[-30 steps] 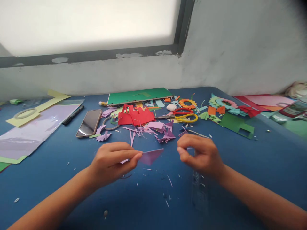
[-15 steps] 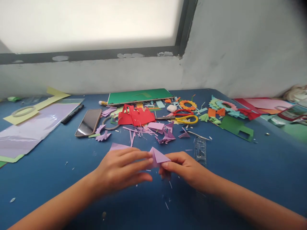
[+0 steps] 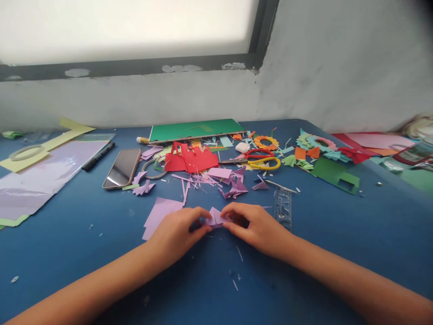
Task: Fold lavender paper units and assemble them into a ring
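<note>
bare left hand [image 3: 174, 232], bare right hand [image 3: 259, 230] (slim forearms [image 3: 111, 277] too)

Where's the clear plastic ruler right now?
In the head view, the clear plastic ruler lies on the blue table, right of centre, just beyond the right hand.

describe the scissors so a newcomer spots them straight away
On the blue table, find the green board at the back. The scissors lie in front of its right end, beside the red paper. Unlike their neighbours, they have red and yellow finger loops.
</note>
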`<state>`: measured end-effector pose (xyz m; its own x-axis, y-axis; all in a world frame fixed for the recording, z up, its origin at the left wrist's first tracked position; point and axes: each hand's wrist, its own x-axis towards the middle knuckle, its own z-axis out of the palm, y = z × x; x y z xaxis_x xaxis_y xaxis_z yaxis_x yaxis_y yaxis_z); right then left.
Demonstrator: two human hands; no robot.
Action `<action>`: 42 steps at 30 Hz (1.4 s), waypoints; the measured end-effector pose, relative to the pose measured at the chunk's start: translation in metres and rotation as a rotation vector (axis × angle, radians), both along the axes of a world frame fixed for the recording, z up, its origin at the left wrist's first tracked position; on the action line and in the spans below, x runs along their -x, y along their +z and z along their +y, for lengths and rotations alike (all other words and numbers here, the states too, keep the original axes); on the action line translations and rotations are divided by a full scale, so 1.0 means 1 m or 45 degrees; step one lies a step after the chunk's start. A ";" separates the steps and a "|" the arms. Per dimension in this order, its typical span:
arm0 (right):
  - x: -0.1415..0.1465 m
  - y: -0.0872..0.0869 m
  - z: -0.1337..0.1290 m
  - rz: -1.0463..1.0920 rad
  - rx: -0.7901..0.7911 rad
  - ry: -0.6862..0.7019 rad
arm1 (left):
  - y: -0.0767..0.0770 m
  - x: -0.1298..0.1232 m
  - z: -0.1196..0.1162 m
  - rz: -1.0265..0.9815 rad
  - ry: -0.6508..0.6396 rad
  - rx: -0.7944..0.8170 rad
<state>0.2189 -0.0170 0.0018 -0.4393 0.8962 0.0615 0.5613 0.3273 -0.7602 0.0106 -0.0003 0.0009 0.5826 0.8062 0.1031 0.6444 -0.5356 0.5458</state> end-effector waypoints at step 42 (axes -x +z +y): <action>-0.003 0.004 0.008 -0.321 -0.066 0.203 | 0.001 -0.008 0.012 -0.149 -0.086 0.419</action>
